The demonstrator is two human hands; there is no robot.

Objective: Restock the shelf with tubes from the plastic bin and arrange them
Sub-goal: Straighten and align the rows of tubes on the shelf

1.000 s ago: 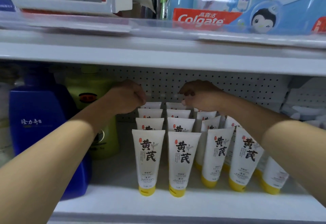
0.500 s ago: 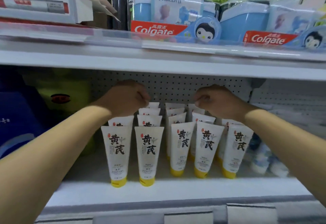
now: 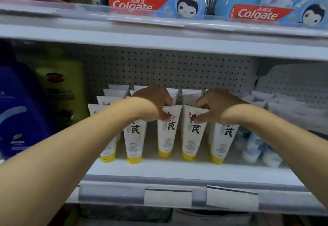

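Each hand (image 3: pixel 156 101) pinches a tube (image 3: pixel 168 131) below Colgate boxes (image 3: pixel 134 3).

White tubes (image 3: pixel 193 133) with yellow caps, black characters on front, standing cap-down in rows on the shelf (image 3: pixel 177 169). Five across the front row, more behind. Two middle front ones pinched at their flat top ends.

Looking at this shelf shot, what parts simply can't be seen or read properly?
Head view only:
- Plastic bin: not in the picture.
- Rear tubes: mostly hidden by the front rows and both hands.
- Top character on the tube under the left hand: covered by fingers.
- Blue bottle label: blurred and cut by the left edge.
- Items beside the right hand: too blurred.
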